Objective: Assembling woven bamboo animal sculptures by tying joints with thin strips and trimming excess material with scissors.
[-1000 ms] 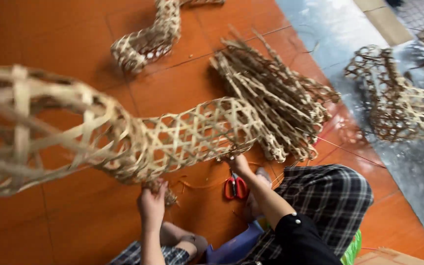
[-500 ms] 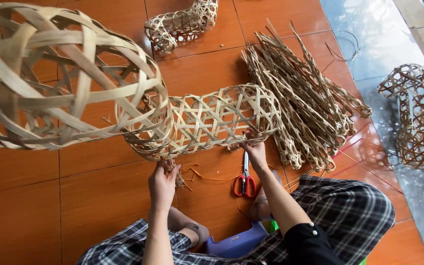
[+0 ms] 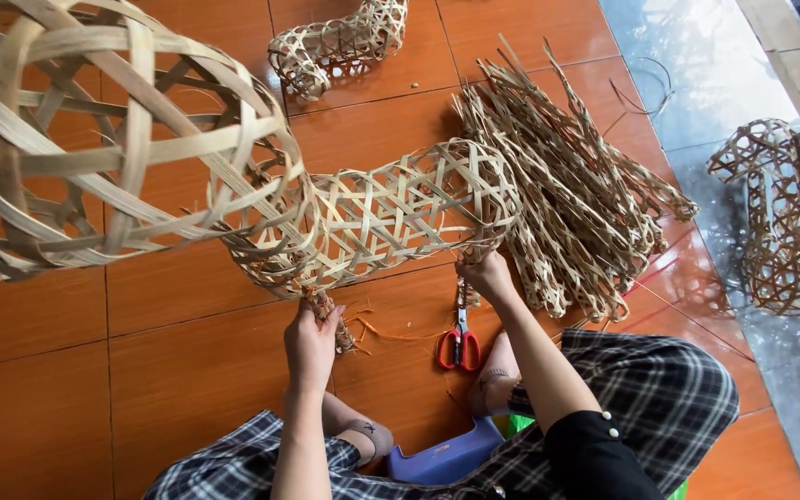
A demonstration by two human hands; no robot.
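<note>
The long woven bamboo tube now sits closer to the camera than it did a moment ago, its round open end filling the whole upper left of the view, and the tiled floor has slid down under it, so it looks like the person has tipped the piece up and leaned in over its lower edge. That puts the loose strip ends at the bottom right under the fingers, which looks like finishing work on the weave. The left hand has its grip closed tight on a little tuft of strip ends hanging off the underside of the tube. The right hand pinches the rim at the far end, fingers curled shut around the lattice there. Red-handled scissors lie on the floor just below that hand, not touched. A heap of spare bamboo strips is spread out to the right, a smaller woven piece lies at the top, and another open-weave frame sits well off to the right.
</note>
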